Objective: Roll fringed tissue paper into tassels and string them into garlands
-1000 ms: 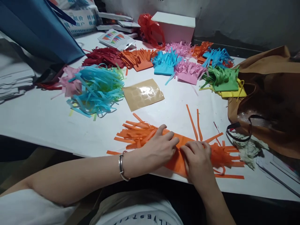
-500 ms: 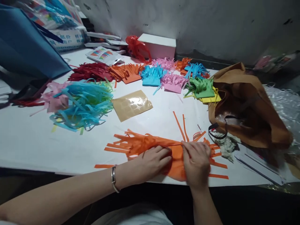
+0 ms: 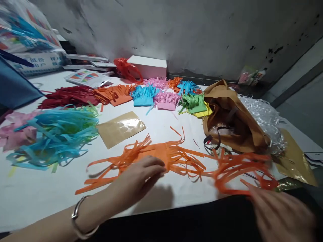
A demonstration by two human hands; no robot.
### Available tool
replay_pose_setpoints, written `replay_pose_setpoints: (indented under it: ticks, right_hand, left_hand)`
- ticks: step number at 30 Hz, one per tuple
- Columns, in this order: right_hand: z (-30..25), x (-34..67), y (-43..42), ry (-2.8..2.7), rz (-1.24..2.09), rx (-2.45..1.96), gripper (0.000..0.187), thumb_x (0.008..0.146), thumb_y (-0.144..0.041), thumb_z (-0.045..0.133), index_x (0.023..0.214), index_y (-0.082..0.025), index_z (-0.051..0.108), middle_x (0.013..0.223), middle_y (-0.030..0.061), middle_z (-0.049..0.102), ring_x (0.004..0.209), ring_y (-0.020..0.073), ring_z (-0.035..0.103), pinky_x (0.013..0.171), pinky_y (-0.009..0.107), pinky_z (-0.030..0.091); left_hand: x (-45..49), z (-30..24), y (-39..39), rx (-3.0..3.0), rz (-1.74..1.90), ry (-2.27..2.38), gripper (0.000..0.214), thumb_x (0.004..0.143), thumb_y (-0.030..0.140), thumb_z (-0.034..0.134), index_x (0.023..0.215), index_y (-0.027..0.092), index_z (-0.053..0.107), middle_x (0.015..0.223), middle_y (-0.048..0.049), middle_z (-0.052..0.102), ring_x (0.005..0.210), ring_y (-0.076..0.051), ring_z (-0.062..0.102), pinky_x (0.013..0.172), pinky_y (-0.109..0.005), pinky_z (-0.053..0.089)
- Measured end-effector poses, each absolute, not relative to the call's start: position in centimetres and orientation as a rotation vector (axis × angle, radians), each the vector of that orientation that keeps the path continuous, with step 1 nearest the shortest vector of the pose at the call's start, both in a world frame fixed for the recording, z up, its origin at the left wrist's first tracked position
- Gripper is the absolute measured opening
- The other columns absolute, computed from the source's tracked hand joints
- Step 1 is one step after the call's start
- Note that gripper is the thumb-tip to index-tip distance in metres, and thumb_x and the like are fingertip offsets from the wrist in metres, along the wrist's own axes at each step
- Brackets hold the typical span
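Orange fringed tissue paper (image 3: 153, 152) lies spread at the front middle of the table, its cut strips fanning out to both sides. Over its near edge is my left hand (image 3: 143, 174), fingers stretched and lightly curved, holding nothing; whether the fingertips touch the paper I cannot tell. A silver bangle (image 3: 75, 215) circles that wrist. My right hand (image 3: 282, 211), smeared by motion, is off the table's front edge at the right. Its fingers are closed on a second piece of orange fringed tissue paper (image 3: 242, 168), whose strips trail left toward the first piece.
Fringed bundles in red (image 3: 68, 96), blue (image 3: 143, 95), pink (image 3: 167, 101) and green (image 3: 193, 102) line the back. Loose blue fringe (image 3: 60, 134) lies left, beside a tan sticker sheet (image 3: 121, 129). A brown bag (image 3: 234, 117) stands right, before white strands (image 3: 262, 114).
The orange tissue has come apart into two pieces. My right hand has swung right with one piece, while my left hand has lifted slightly off the other. The view has turned right.
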State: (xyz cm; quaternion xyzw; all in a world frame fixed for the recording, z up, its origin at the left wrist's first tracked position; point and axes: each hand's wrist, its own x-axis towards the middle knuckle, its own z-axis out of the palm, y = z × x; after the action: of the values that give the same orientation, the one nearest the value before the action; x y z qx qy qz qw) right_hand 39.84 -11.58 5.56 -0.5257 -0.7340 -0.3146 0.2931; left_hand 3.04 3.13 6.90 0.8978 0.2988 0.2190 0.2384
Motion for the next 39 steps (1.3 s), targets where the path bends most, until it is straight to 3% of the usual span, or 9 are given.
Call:
replay_pose_setpoints:
  ticks: [2,6,9,13,22,25,30,35,39]
  right_hand:
    - [6.6,36.2,-10.8,-2.182,-0.794,-1.247,0.032,0.100,-0.011,0.044,0.108,-0.020,0.073,0.092,0.0056,0.077,0.086,0.0208,0.069,0.091,0.042,0.043]
    - [7.2,30.3,-8.4,-2.182,-0.584,-1.132,0.026,0.099,-0.005,0.046,0.108,-0.007,0.071,0.094,0.0098,0.075,0.094,0.0231,0.068,0.098,0.046,0.042]
    - [6.7,28.8,-7.5,-2.002,-0.414,-1.119,0.018,0.095,-0.004,0.056,0.106,-0.009,0.069,0.087,0.0070,0.073,0.087,0.0188,0.067,0.098,0.045,0.045]
    - [6.0,28.5,-7.4,-1.806,-0.204,-1.139,0.016,0.089,-0.002,0.064,0.095,-0.017,0.066,0.079,0.0008,0.070,0.074,0.0141,0.065,0.094,0.045,0.046]
    - [4.9,27.9,-7.7,-1.657,-0.001,-1.180,0.023,0.089,-0.002,0.062,0.101,-0.021,0.068,0.088,0.0004,0.073,0.081,0.0142,0.069,0.097,0.040,0.049]
    - [4.6,27.3,-7.9,-1.543,0.108,-1.168,0.022,0.091,-0.007,0.061,0.107,-0.021,0.067,0.094,0.0035,0.073,0.092,0.0167,0.069,0.091,0.036,0.055]
    - [3.8,27.1,-8.0,-1.461,0.057,-1.164,0.023,0.089,-0.005,0.064,0.106,-0.021,0.068,0.090,0.0026,0.071,0.089,0.0152,0.069,0.084,0.029,0.058]
    - [3.2,28.5,-7.9,-1.434,0.182,-1.185,0.026,0.092,-0.008,0.059,0.113,-0.022,0.064,0.088,0.0017,0.070,0.079,0.0128,0.069,0.074,0.022,0.058]
    - [2.8,29.6,-7.4,-1.425,0.499,-1.212,0.014,0.099,-0.021,0.051,0.094,-0.023,0.064,0.084,0.0008,0.064,0.079,0.0132,0.065,0.071,0.022,0.054]
  left_hand:
    - [5.3,9.2,1.7,2.288,0.644,0.658,0.024,0.100,0.018,0.048,0.117,0.022,0.065,0.115,-0.0079,0.067,0.100,-0.016,0.066,0.084,-0.025,0.054]
    - [9.6,10.7,1.1,1.930,0.390,0.609,0.021,0.097,0.027,0.055,0.108,0.017,0.071,0.097,-0.0067,0.071,0.085,-0.015,0.064,0.077,-0.025,0.052]
    - [11.0,9.2,1.5,1.480,0.224,0.684,0.022,0.085,0.034,0.070,0.092,0.013,0.070,0.074,-0.0018,0.066,0.064,-0.011,0.057,0.060,-0.021,0.045]
    - [10.7,7.3,1.3,1.157,0.247,0.709,0.038,0.071,0.044,0.081,0.086,0.013,0.065,0.063,0.0026,0.061,0.052,-0.007,0.048,0.049,-0.018,0.035]
    - [11.4,7.7,-0.3,1.321,0.488,0.751,0.044,0.080,0.054,0.073,0.076,0.013,0.059,0.062,0.0041,0.051,0.055,-0.007,0.043,0.049,-0.018,0.033]
    - [12.3,6.9,-0.9,1.211,0.653,0.730,0.046,0.077,0.057,0.076,0.076,0.014,0.059,0.066,0.0025,0.055,0.057,-0.009,0.050,0.053,-0.021,0.041]
    - [12.8,6.4,-0.4,1.299,0.597,0.652,0.039,0.083,0.052,0.073,0.081,0.013,0.068,0.071,-0.0035,0.066,0.064,-0.014,0.062,0.062,-0.025,0.050]
    - [12.9,8.3,1.0,1.991,0.741,0.541,0.013,0.095,0.027,0.060,0.088,0.018,0.068,0.082,-0.0047,0.068,0.071,-0.014,0.061,0.062,-0.023,0.048]
    - [14.5,9.4,2.0,2.185,0.714,0.502,0.018,0.098,0.018,0.046,0.087,0.019,0.060,0.081,-0.0032,0.064,0.069,-0.012,0.058,0.060,-0.021,0.047]
